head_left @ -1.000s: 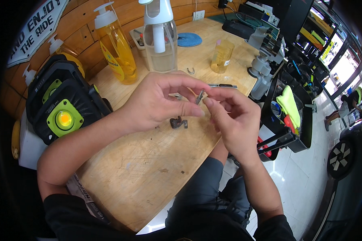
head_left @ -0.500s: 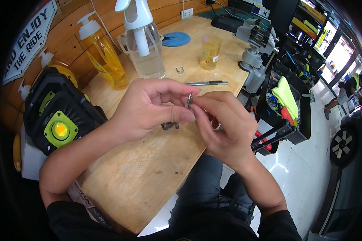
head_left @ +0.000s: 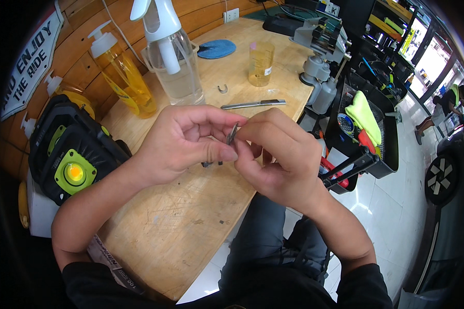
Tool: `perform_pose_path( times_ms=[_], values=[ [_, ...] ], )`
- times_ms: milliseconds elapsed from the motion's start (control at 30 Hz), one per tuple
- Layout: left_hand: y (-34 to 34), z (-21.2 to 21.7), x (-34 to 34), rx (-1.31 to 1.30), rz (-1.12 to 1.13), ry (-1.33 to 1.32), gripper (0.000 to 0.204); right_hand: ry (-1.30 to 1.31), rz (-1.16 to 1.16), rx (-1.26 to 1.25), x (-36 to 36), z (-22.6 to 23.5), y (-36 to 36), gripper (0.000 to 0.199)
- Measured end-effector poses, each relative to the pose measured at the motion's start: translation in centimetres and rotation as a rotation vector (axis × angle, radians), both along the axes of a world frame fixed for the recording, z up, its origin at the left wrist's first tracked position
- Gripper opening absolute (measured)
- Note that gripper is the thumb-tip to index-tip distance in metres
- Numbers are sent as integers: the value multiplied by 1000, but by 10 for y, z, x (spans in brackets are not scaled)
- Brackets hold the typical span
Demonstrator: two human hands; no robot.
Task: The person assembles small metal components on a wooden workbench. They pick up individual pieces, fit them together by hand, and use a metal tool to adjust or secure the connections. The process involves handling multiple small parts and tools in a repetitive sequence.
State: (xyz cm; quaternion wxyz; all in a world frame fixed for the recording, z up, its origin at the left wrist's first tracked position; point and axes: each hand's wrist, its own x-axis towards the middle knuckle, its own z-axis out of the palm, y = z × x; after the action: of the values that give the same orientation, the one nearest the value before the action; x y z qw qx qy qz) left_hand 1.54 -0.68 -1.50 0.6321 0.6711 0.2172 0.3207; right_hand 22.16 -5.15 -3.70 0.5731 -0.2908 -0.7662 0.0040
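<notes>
Above the wooden table point(head_left: 160, 242), a small, thin metal piece point(head_left: 232, 133) is pinched between both hands. My left hand point(head_left: 178, 141) grips it between thumb and fingers. From the other side, the fingertips of my right hand point(head_left: 281, 157) close on its edge. The piece is mostly covered by fingers, so its exact kind does not show. Just beyond the fingers lies a slim silver cutter knife point(head_left: 253, 104), with a small U-shaped metal clip point(head_left: 222, 88) farther back. A small dark object point(head_left: 207, 165) is partly hidden under my left hand.
At the left stand a black and green work light point(head_left: 67, 159), an amber pump bottle point(head_left: 131, 92) and a clear spray bottle point(head_left: 178, 77). An amber cup point(head_left: 260, 67), a blue pad point(head_left: 216, 49) and a grey vise point(head_left: 319, 72) are farther back. A tool cart point(head_left: 384, 167) stands right; a person point(head_left: 443, 110) bends beyond.
Both hands have shifted slightly left in the picture with the metal piece, which is now tilted more. The background has also shifted a little left. The grip stays about the same.
</notes>
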Motion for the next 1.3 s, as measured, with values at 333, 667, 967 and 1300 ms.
perform_pose_path(
  times_ms=[333, 667, 967, 1300],
  values=[
    [-3, 1, 0, 119, 41, -30, 47, 133, 73, -208, 2, 4, -4, 11],
    [-7, 4, 4, 239, 60, -19, 40, 186, 92, -263, 1, 6, -7, 11],
    [-7, -2, 1, 541, 178, 148, 32, 215, 73, -397, 2, 5, -14, 12],
    [-7, -3, 3, 98, 90, 59, 38, 126, -7, -299, 3, 5, -23, 12]
  ],
)
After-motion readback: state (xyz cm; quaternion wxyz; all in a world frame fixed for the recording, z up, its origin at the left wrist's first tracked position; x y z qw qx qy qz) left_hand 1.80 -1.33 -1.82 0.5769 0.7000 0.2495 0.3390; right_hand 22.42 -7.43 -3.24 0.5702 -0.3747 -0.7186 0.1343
